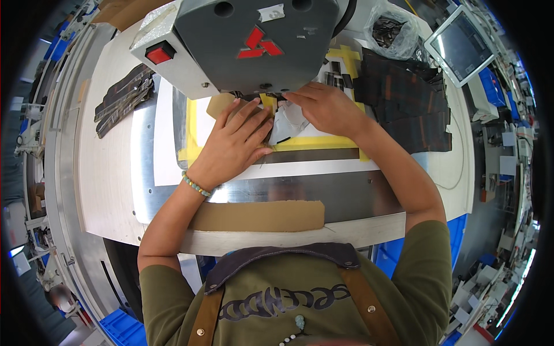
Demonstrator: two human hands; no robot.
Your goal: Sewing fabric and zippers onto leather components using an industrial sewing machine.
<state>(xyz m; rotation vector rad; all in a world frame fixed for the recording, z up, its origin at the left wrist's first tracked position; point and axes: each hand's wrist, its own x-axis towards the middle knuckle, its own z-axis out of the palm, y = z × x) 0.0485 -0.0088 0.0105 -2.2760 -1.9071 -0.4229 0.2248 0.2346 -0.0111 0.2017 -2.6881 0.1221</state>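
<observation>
My left hand (pixel 234 141) lies flat with spread fingers on a patch of dark fabric (pixel 266 134), just in front of the grey sewing machine head (pixel 259 63). Its fingertips reach close to the machine's lower edge. On the other side, my right hand (pixel 329 109) is bent, with its fingers drawn together right beneath the machine head; whatever they grip is hidden. A whitish translucent piece (pixel 288 124) lies between the two hands. Under them is a white sheet framed with yellow tape (pixel 314 142). The needle area is covered by the machine head.
Folded plaid fabric strips (pixel 124 98) lie at the left, and dark plaid pieces (pixel 404 104) are stacked at the right. A plastic bag of dark scraps (pixel 392 29) and a tilted screen (pixel 461 46) stand at the back right. A cardboard strip (pixel 259 217) lies along the near edge.
</observation>
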